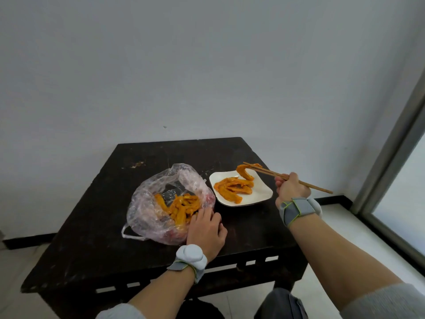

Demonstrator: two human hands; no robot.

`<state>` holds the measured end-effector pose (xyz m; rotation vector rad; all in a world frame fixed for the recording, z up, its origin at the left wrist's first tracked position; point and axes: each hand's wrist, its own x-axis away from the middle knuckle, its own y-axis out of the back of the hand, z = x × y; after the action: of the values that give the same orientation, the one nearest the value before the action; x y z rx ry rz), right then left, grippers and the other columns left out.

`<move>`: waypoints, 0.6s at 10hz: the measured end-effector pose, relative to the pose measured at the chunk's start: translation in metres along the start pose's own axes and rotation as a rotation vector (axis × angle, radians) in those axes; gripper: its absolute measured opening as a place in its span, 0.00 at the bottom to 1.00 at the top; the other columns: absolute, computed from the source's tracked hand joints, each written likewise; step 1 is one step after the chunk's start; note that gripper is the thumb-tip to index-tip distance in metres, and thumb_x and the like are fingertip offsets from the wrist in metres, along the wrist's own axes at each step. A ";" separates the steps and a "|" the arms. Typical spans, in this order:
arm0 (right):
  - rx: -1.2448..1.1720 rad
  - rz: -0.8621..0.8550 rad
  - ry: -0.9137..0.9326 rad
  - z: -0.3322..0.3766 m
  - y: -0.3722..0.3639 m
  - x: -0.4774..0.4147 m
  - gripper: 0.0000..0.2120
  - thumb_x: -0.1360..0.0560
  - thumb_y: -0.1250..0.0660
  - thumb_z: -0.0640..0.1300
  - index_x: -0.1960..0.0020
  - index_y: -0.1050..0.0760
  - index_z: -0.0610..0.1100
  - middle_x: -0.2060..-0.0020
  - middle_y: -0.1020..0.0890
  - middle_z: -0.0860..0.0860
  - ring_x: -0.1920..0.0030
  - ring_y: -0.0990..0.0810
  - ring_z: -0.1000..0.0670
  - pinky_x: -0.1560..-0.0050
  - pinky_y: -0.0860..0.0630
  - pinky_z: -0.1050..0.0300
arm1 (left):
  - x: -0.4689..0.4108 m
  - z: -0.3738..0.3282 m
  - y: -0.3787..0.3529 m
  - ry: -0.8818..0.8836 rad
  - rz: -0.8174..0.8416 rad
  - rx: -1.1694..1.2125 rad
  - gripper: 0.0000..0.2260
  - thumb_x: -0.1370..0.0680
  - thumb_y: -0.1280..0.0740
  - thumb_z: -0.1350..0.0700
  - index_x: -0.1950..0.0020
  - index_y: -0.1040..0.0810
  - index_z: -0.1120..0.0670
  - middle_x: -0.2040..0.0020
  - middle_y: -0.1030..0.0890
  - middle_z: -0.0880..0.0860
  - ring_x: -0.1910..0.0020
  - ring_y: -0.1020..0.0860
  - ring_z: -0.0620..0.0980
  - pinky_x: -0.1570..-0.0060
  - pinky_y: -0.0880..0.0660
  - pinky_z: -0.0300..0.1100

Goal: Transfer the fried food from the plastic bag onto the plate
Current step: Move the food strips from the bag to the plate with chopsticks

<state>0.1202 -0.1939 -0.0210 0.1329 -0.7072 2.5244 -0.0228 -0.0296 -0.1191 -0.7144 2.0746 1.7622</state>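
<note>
A clear plastic bag (147, 203) lies open on the dark table, with several orange fried strips (181, 207) inside. My left hand (205, 231) rests on the bag's near right edge, pressing the plastic down. To the right stands a white square plate (262, 192) with a few fried pieces (232, 188) on it. My right hand (291, 188) grips wooden chopsticks (276, 174). Their tips pinch one curved fried piece (245, 172), which hangs over the plate's far side.
The dark wooden table (103, 238) stands against a pale wall, its far half bare. A window frame (391, 162) runs down the right side above a light tiled floor. My knees show below the table's front edge.
</note>
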 end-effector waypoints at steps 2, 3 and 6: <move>0.065 0.035 -0.018 -0.020 -0.005 0.005 0.15 0.21 0.39 0.45 0.59 0.22 0.36 0.71 0.20 0.43 0.81 0.25 0.54 0.80 0.36 0.66 | 0.001 0.001 -0.001 -0.012 -0.009 0.000 0.10 0.29 0.42 0.50 0.60 0.25 0.53 0.59 0.26 0.51 0.59 0.28 0.52 0.61 0.27 0.45; 0.106 0.057 -0.023 -0.026 -0.009 0.011 0.15 0.21 0.37 0.47 0.58 0.21 0.37 0.68 0.18 0.42 0.78 0.23 0.53 0.78 0.32 0.64 | 0.001 0.002 -0.002 -0.010 -0.015 -0.004 0.10 0.29 0.42 0.50 0.60 0.25 0.53 0.59 0.26 0.51 0.59 0.28 0.51 0.61 0.27 0.45; 0.260 0.138 -0.031 -0.033 -0.002 0.022 0.20 0.23 0.34 0.54 0.45 0.21 0.38 0.64 0.14 0.46 0.75 0.21 0.56 0.72 0.27 0.63 | 0.002 0.002 -0.002 0.001 -0.013 0.000 0.10 0.29 0.42 0.50 0.60 0.25 0.53 0.59 0.26 0.51 0.59 0.28 0.51 0.62 0.27 0.44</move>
<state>0.1036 -0.1657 -0.0440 0.2209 -0.4086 2.7444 -0.0233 -0.0278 -0.1218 -0.7267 2.0664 1.7553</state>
